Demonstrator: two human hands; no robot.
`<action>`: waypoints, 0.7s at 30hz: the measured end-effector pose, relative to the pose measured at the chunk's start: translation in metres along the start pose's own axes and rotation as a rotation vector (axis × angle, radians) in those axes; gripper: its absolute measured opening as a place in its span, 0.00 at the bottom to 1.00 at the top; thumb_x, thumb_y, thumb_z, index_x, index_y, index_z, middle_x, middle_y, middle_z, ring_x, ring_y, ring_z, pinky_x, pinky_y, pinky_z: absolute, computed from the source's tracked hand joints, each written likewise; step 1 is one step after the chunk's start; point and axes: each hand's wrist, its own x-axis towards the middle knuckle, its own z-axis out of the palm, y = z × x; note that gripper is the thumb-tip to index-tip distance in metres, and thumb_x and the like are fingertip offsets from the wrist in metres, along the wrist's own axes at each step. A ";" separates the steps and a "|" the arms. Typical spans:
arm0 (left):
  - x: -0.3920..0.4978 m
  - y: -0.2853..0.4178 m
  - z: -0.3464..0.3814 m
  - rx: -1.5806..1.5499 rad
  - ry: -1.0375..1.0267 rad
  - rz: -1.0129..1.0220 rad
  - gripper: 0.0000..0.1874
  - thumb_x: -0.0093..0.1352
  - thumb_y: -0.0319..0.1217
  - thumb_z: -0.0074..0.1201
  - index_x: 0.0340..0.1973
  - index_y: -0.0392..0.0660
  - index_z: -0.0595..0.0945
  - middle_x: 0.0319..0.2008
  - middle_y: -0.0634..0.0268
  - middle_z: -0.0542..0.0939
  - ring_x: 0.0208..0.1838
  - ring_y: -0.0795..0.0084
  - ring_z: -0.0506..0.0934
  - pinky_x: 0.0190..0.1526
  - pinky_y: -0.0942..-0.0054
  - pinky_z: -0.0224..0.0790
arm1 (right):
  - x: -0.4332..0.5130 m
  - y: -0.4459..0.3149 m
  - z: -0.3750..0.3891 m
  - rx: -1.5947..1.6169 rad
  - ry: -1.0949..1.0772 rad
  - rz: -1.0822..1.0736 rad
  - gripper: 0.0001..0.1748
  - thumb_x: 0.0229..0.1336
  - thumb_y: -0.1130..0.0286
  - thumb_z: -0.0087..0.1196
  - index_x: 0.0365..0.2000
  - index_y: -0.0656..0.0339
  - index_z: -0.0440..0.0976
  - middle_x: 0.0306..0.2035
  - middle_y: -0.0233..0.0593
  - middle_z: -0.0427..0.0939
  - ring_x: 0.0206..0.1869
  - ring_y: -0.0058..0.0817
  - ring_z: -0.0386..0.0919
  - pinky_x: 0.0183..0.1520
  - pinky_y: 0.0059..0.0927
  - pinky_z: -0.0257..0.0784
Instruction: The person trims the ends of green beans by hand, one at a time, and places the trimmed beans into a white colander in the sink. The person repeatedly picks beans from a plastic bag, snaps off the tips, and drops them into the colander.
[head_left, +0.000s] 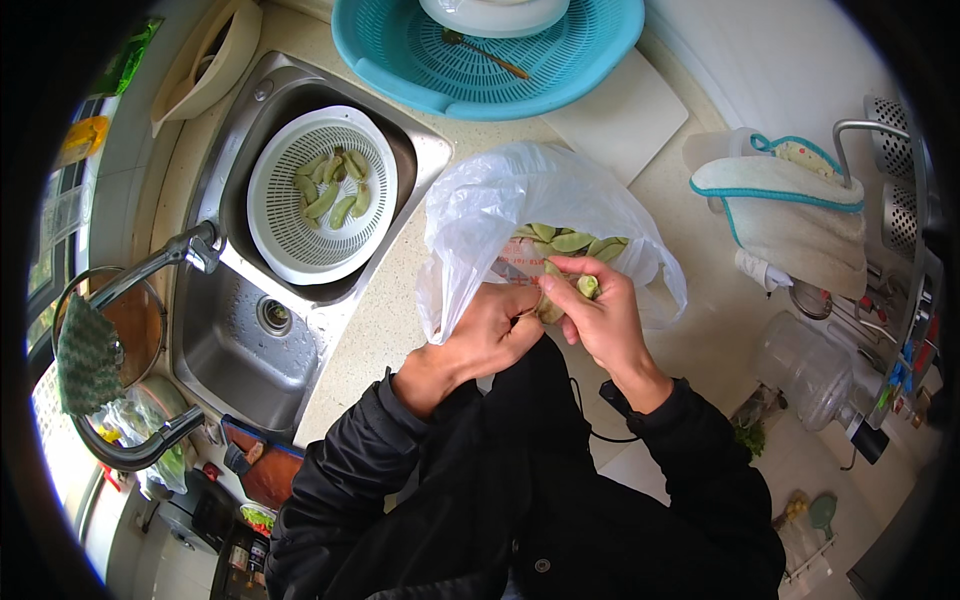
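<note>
Between my two hands is a green bean pod (551, 309), in front of the mouth of a white plastic bag (525, 176). My left hand (487, 330) pinches the pod's near end, with a thin strand showing at its fingertips. Thumb and fingers of my right hand (600, 307) close around the pod, and a pale green pod piece (588, 286) pokes out of that hand. Inside the bag lie several flat green pods (570, 241). A white colander (322, 195) in the sink's far basin holds several more pods (322, 201).
A double-basin steel sink (247, 360) is at the left, with a chrome faucet (142, 277) arching over its side. Beyond the bag, a blue plastic basket (487, 82) sits on the counter (375, 337) beside a white board (630, 112). Cloths (780, 202) hang at the right.
</note>
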 end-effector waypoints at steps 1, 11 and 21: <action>0.000 -0.002 -0.001 -0.003 0.005 -0.005 0.07 0.62 0.27 0.49 0.25 0.37 0.79 0.18 0.50 0.75 0.22 0.54 0.76 0.28 0.58 0.68 | 0.000 -0.001 -0.003 0.007 -0.024 0.047 0.16 0.62 0.72 0.65 0.48 0.70 0.78 0.23 0.28 0.76 0.16 0.11 0.67 0.16 0.17 0.61; -0.003 -0.026 -0.015 -0.375 0.119 -0.254 0.10 0.66 0.28 0.38 0.27 0.41 0.75 0.21 0.70 0.66 0.25 0.79 0.62 0.29 0.76 0.53 | -0.008 -0.020 -0.040 0.326 -0.379 0.411 0.16 0.65 0.67 0.59 0.46 0.71 0.78 0.24 0.40 0.78 0.19 0.21 0.73 0.17 0.20 0.62; -0.005 -0.004 -0.009 -0.396 -0.227 -0.170 0.12 0.69 0.31 0.44 0.32 0.36 0.80 0.27 0.64 0.78 0.33 0.72 0.75 0.38 0.72 0.65 | -0.006 -0.015 -0.035 0.220 -0.437 0.426 0.11 0.63 0.68 0.61 0.39 0.65 0.79 0.23 0.36 0.78 0.19 0.19 0.73 0.18 0.19 0.59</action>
